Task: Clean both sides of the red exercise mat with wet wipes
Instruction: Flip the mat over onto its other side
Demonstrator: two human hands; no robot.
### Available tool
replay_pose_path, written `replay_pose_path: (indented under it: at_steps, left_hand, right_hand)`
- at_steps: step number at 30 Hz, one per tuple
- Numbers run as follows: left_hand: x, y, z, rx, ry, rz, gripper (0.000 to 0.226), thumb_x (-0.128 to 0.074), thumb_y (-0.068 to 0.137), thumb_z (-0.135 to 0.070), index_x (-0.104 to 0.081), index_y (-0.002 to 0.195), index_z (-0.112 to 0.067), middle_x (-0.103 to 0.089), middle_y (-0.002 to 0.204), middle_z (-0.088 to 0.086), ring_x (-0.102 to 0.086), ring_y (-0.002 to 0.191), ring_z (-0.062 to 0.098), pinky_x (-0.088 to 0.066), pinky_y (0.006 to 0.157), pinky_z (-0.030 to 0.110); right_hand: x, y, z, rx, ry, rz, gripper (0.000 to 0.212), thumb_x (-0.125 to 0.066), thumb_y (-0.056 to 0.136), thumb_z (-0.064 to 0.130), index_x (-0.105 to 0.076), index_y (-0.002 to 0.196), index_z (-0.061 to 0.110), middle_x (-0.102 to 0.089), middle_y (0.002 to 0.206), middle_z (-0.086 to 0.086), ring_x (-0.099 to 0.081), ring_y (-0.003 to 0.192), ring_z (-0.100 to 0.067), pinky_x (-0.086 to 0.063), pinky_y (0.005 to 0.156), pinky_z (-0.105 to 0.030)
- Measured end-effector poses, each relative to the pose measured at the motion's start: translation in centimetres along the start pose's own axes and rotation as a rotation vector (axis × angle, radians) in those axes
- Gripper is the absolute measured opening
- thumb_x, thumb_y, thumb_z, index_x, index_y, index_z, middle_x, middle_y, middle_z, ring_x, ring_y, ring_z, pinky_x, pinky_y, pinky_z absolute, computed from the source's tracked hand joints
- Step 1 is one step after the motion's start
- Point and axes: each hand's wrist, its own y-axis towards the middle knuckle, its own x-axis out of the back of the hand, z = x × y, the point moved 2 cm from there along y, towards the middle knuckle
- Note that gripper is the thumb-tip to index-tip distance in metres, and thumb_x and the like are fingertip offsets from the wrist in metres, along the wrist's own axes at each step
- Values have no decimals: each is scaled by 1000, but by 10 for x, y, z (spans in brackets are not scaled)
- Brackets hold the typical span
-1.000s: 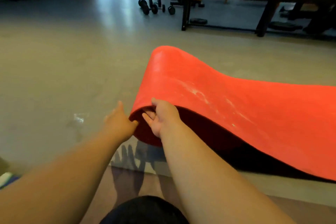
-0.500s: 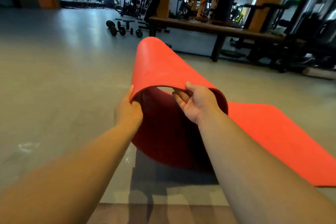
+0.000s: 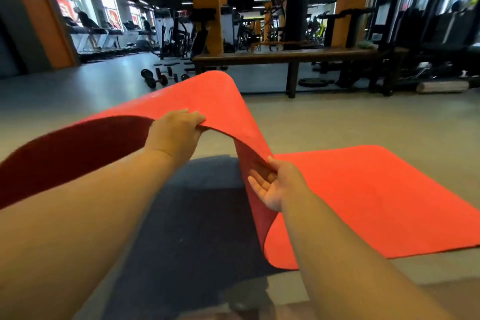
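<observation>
On the gym floor (image 3: 337, 122): one red mat (image 3: 363, 202), its near end lifted and curling over, its far end flat at right.
Left hand (image 3: 176, 130): fingers (image 3: 192, 115) clenched over the raised edge, held high.
Right hand (image 3: 278, 187): thumb and fingers pinching the same edge lower down.
Progress: apparently mid-flip between sides; whether the upper face has been wiped cannot be told.
Left to do: lay the mat over and wipe at least the darker underside.
Count: one mat, two hands, no wipes in view; dumbbells (image 3: 155, 78) beyond, too blurred to count.
</observation>
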Motion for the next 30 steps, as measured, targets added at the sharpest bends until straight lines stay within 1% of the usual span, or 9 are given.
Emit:
replay_pose_path:
  at_steps: [4,9,12,14,16,18,21,26,30]
  left_hand:
    - [-59,-73,17,237,-105,258,36,-56,88,-8,-62,124,-11,-61,125,20,-55,117,37,-39,97,40]
    - [-99,-131,31,357,103,553,28,-46,92,-11,-42,119,-13,-63,109,19,-62,98,38,-45,74,41]
    - [-108,-134,46,431,231,581,67,-45,91,-16,-13,150,-24,-56,125,16,-61,104,36,-47,79,42]
    - [-111,-127,55,450,192,522,80,-50,89,-20,-3,152,-36,-33,148,19,-53,116,40,-46,88,47]
    - [-111,-116,57,317,98,373,77,-58,80,-11,-26,147,-33,-11,159,11,-40,131,40,-43,96,53]
    - [-113,-107,47,41,120,249,73,-62,71,-7,-43,139,-26,-26,157,5,-40,134,32,-39,101,55]
    - [-131,-113,13,-241,286,385,70,-51,85,-14,-27,148,-34,-49,137,1,-48,123,26,-35,100,43]
    - [-164,-140,0,-160,438,677,36,-38,99,-19,-45,134,-25,-44,130,3,-47,117,27,-38,73,35]
    - [-193,-163,-3,-227,467,729,39,-44,98,-36,-40,136,-28,-42,134,4,-45,121,28,-43,84,38]
  right_hand:
    - [29,13,-35,-41,6,-76,15,-57,91,27,-58,86,12,-61,85,-11,-61,74,-23,-51,66,-33]
    - [47,29,-81,-118,-33,-96,60,-68,78,53,-51,125,19,-56,120,-15,-63,86,-26,-54,63,-38]
    - [48,41,-97,-168,35,-173,76,-58,85,56,-34,142,12,-44,136,-22,-61,101,-32,-52,66,-41]
    - [51,50,-103,-192,52,-231,76,-53,90,53,-28,145,8,-37,143,-24,-57,114,-35,-51,72,-43]
    - [54,57,-106,-203,87,-263,68,-52,93,48,-30,145,9,-29,148,-24,-53,118,-38,-51,72,-44]
    - [56,63,-111,-218,99,-306,58,-53,94,42,-37,142,13,-24,152,-18,-52,117,-41,-53,73,-44]
    - [63,66,-128,-266,54,-387,54,-52,95,40,-38,140,13,-31,148,-17,-53,116,-42,-52,78,-46]
    - [108,74,-141,-268,15,-412,54,-49,96,35,-33,143,13,-30,148,-20,-45,126,-40,-45,87,-50]
    - [156,87,-136,-256,-26,-520,59,-53,94,37,-32,144,12,-30,148,-20,-43,127,-38,-48,84,-49]
